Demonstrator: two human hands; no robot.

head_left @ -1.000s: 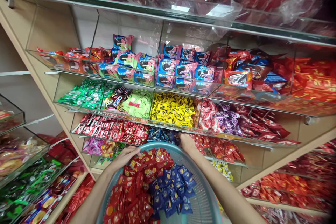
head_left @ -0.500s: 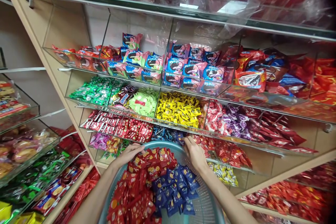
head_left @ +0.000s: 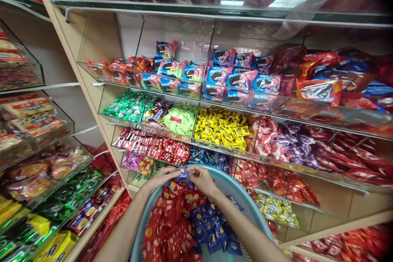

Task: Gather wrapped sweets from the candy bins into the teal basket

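Observation:
Between my two hands, just over the far rim of a teal plastic basket, is a small blue candy packet. My right hand pinches its right side between thumb and fingers. My left hand lies at the basket's far rim, its fingertips reaching the packet's left edge. In the basket, red candy packets fill the left part and blue candy packets lie at the right. The basket's lower end is cut off by the frame.
Ahead stand clear shelf bins with yellow-wrapped candies, green candies, blue-and-pink cookie packs and purple candies. A glass shelf edge runs across the top. More bins with wrapped pastries stand at the left.
My right hand has come from the basket's right rim to the left and now pinches a blue packet beside my left hand. The view has shifted slightly left.

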